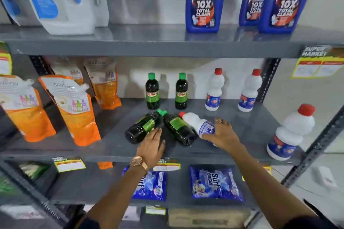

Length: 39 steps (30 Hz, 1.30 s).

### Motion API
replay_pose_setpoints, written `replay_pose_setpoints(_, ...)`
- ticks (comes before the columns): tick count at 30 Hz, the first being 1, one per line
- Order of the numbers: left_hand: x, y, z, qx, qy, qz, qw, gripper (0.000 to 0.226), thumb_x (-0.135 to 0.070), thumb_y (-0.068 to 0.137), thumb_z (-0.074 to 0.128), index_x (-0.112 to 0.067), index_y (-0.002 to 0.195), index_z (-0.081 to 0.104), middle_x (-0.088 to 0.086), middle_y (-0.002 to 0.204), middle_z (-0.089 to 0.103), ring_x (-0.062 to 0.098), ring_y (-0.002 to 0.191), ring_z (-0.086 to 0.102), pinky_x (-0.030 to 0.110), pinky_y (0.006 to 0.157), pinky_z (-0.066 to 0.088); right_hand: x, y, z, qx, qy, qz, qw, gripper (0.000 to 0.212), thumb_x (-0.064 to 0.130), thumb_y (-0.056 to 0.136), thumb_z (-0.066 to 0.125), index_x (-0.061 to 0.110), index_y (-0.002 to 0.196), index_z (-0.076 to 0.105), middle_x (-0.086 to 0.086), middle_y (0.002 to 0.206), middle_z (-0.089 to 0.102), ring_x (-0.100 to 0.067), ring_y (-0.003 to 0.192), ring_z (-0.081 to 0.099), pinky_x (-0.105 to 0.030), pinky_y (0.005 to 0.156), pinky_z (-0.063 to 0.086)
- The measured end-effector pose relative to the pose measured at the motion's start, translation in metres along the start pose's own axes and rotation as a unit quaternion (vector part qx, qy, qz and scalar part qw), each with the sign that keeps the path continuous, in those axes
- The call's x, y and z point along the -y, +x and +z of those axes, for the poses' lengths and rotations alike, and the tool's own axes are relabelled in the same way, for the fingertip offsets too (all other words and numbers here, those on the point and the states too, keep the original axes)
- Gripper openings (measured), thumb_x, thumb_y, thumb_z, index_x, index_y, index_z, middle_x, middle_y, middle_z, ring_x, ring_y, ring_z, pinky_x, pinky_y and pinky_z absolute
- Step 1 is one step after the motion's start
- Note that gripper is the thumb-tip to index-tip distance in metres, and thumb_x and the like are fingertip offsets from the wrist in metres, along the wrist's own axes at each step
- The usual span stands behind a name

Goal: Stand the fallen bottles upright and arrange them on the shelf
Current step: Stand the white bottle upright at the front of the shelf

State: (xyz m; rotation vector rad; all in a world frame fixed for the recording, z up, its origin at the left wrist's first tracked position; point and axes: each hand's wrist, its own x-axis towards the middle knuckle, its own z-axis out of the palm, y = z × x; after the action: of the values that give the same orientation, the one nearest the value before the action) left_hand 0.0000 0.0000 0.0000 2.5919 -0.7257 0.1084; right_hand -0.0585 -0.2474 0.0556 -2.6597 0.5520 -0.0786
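Three bottles lie fallen on the grey middle shelf [251, 128]: a dark green-capped bottle [142, 126], a second dark bottle [178, 128] beside it, and a white red-capped bottle [197, 122]. My right hand [221, 134] rests over the white bottle's lower end, fingers curled around it. My left hand [151, 145] hovers open just in front of the left dark bottle, fingertips at its side. Behind stand two upright dark bottles [152, 91] [181, 91] and two upright white bottles [215, 90] [249, 91].
Another white bottle [290, 134] stands at the shelf's front right. Orange refill pouches [74, 109] stand at the left. Blue cleaner bottles [204, 0] stand on the upper shelf, blue detergent packets [214, 182] lie on the lower one. A metal upright [316, 147] bounds the right side.
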Motion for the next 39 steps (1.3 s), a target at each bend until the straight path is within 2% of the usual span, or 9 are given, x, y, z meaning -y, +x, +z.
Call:
replay_pose_setpoints(6,0.002,0.014,0.020,0.070,0.004,-0.046,0.996,0.052,-0.027,0.094,0.043,-0.008,0.140,0.030,0.015,0.150,0.029,0.035,0.128,0.039,0.043,0.100,0.040,0.026,0.032,0.009,0.091,-0.097,0.000,0.991,0.084,0.044,0.064,0.082,0.007,0.128,0.042,-0.012,0.130,0.052,-0.033,0.120,0.050,-0.042,0.097,0.042)
replay_pose_setpoints(10,-0.001,0.024,0.030,0.035,0.003,-0.052,0.998,0.048,-0.027,0.093,0.042,-0.009,0.137,0.037,0.014,0.146,0.035,0.035,0.124,0.042,0.044,0.096,0.042,0.013,0.059,0.015,0.136,-0.115,-0.003,0.984,0.096,0.026,0.060,0.087,0.000,0.135,0.034,-0.016,0.129,0.052,-0.034,0.116,0.054,-0.040,0.091,0.047)
replay_pose_setpoints(14,0.000,0.022,0.038,-0.001,0.018,-0.046,0.999,0.050,-0.033,0.090,0.035,-0.009,0.134,0.039,0.013,0.141,0.041,0.033,0.124,0.042,0.046,0.098,0.042,-0.003,0.061,0.021,0.075,-0.086,-0.002,0.993,0.071,0.030,0.066,0.079,0.005,0.123,0.044,-0.011,0.117,0.057,-0.031,0.108,0.057,-0.036,0.082,0.046)
replay_pose_setpoints(17,-0.001,0.022,0.040,-0.011,0.036,-0.041,0.998,0.048,-0.032,0.090,0.034,-0.009,0.132,0.042,0.012,0.139,0.044,0.034,0.123,0.044,0.047,0.095,0.044,-0.016,0.057,0.026,-0.042,0.047,0.009,0.998,0.064,0.030,0.064,0.077,0.011,0.117,0.047,-0.008,0.106,0.061,-0.028,0.096,0.060,-0.033,0.073,0.047)
replay_pose_setpoints(20,-0.002,0.024,0.041,-0.015,0.054,-0.037,0.998,0.055,-0.037,0.085,0.028,-0.009,0.129,0.046,0.012,0.134,0.049,0.034,0.117,0.049,0.048,0.089,0.049,-0.028,0.057,0.031,-0.158,0.330,-0.010,0.931,0.063,0.011,0.063,0.082,0.015,0.117,0.049,-0.004,0.104,0.061,-0.022,0.091,0.060,-0.030,0.073,0.048)
replay_pose_setpoints(22,-0.001,0.023,0.042,-0.020,0.056,-0.036,0.998,0.054,-0.037,0.085,0.028,-0.009,0.128,0.047,0.012,0.133,0.050,0.033,0.117,0.050,0.047,0.089,0.050,-0.031,0.055,0.036,-0.213,0.418,-0.016,0.883,0.071,0.004,0.065,0.084,0.012,0.125,0.046,-0.001,0.112,0.058,-0.018,0.099,0.057,-0.027,0.083,0.047)
replay_pose_setpoints(30,0.000,0.028,0.044,-0.016,0.066,-0.035,0.997,0.053,-0.037,0.085,0.029,-0.009,0.128,0.046,0.012,0.133,0.049,0.031,0.122,0.045,0.046,0.094,0.047,-0.039,0.063,0.043,-0.235,0.450,-0.019,0.861,0.091,0.009,0.063,0.087,0.010,0.135,0.033,0.004,0.123,0.049,-0.012,0.109,0.051,-0.002,0.079,0.043)
replay_pose_setpoints(34,-0.001,0.028,0.044,-0.015,0.065,-0.043,0.997,0.053,-0.036,0.084,0.029,-0.010,0.129,0.045,0.012,0.134,0.048,0.031,0.123,0.044,0.046,0.096,0.046,-0.054,0.051,0.057,-0.213,0.458,-0.018,0.863,0.095,-0.010,0.070,0.074,0.012,0.147,0.023,0.004,0.132,0.048,-0.007,0.116,0.050,-0.004,0.086,0.043)
replay_pose_setpoints(39,-0.001,0.026,0.044,-0.014,0.069,-0.041,0.997,0.054,-0.036,0.082,0.029,-0.011,0.128,0.045,0.012,0.133,0.048,0.031,0.120,0.046,0.046,0.092,0.048,-0.051,0.053,0.059,-0.247,0.420,0.036,0.873,0.101,0.017,0.060,0.089,0.014,0.144,0.033,0.002,0.124,0.052,-0.014,0.110,0.055,-0.023,0.090,0.048)
